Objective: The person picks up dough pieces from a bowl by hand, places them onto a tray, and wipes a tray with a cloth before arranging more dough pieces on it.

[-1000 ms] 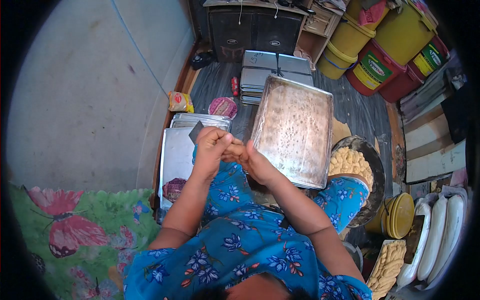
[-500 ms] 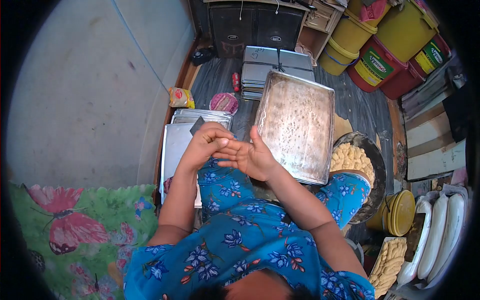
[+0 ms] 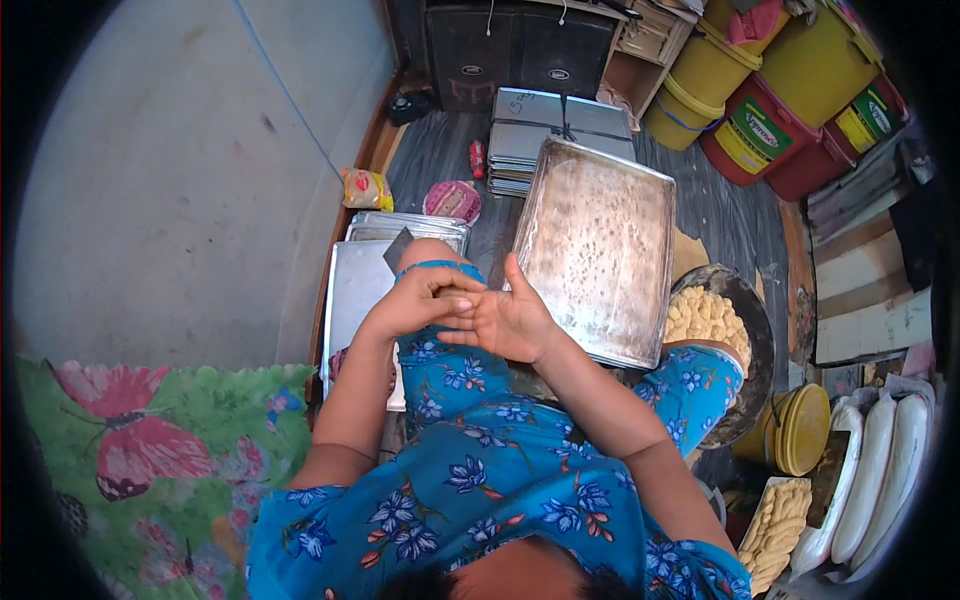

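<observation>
My left hand (image 3: 424, 300) is closed, its bent fingers and thumb against the fingers of my right hand. Nothing else shows in its grip. My right hand (image 3: 508, 315) is open, palm up with the thumb raised and its fingers stretched toward the left. Both hands are above my lap. A flat dark scraper-like piece (image 3: 397, 248) lies by my left knee. Beyond my right hand, a large worn baking tray (image 3: 597, 250) lies tilted. Shaped dough pieces (image 3: 706, 322) fill a dark round basin (image 3: 757, 370) beside my right knee, partly hidden by my leg.
Metal trays (image 3: 352, 285) are stacked at left; a tied tray stack (image 3: 522, 130) stands behind. Yellow bucket (image 3: 800, 430), more dough (image 3: 775, 535) and white filled bags (image 3: 890, 465) sit at right. Large tubs (image 3: 757, 135) stand at back right. A butterfly cloth (image 3: 160, 440) covers the left.
My left hand's fingers have shifted slightly toward my right palm, bending over its fingers. My right hand stays open in nearly the same place. The view has shifted slightly.
</observation>
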Demonstrator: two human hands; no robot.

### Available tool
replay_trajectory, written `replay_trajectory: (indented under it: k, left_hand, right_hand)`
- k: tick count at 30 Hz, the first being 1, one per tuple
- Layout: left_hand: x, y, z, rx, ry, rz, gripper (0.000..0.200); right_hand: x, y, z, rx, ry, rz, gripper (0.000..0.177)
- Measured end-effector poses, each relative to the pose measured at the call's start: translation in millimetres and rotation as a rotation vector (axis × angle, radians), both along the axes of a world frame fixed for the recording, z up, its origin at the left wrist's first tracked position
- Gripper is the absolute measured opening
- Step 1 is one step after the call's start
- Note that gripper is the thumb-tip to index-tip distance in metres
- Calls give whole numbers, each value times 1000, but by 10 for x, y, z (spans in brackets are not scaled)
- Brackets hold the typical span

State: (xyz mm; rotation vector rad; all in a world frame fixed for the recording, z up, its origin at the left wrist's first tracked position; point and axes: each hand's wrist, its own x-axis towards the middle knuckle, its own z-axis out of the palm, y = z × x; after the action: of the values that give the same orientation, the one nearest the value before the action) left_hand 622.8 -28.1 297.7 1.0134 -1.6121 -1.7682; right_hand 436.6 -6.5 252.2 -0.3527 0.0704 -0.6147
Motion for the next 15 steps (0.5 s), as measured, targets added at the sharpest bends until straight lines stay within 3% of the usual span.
replay_trajectory:
  k: [2,5,15]
  left_hand:
    - [-10,9,-25,-1,28,-14,20]
    - [-45,3,-119,-114,23,-13,21]
    - [-172,46,-296,-262,-71,122,15]
  right_hand:
    - [-17,-40,-174,-49,-146,58,108]
    - [18,57,86,94,21,-63,107]
    - [37,92,170,-10,147,-122,98]
